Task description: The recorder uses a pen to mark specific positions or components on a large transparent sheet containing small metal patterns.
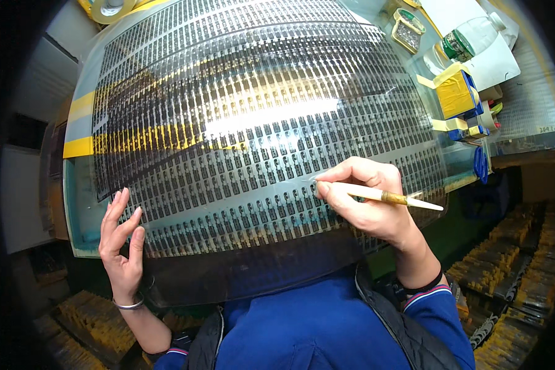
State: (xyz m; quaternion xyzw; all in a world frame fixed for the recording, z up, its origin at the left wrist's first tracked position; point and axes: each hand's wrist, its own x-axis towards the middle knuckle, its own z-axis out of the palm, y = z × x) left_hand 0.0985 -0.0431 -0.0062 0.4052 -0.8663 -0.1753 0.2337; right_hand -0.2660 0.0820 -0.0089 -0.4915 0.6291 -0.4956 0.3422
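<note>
Slanting rightward and slightly down, the tapered pen-like tool [393, 198] sits pinched in the curled right hand [376, 211]; the left hand [122, 243] points forward, fingers loosely spread.

Pale grey panels [26, 200] at left, dark green floor [445, 237] below, grey work surface [539, 102] at right.

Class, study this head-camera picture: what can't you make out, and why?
All in the head view:
- Slim cream-handled tool: its working end, covered by the right hand at the fingertips.
- Dark patterned sheet: part of its pattern, washed out by a bright white reflection.
- Roll of tape: its far side, cut off by the upper edge.
- Green-rimmed container: its contents, too small to identify.
</note>
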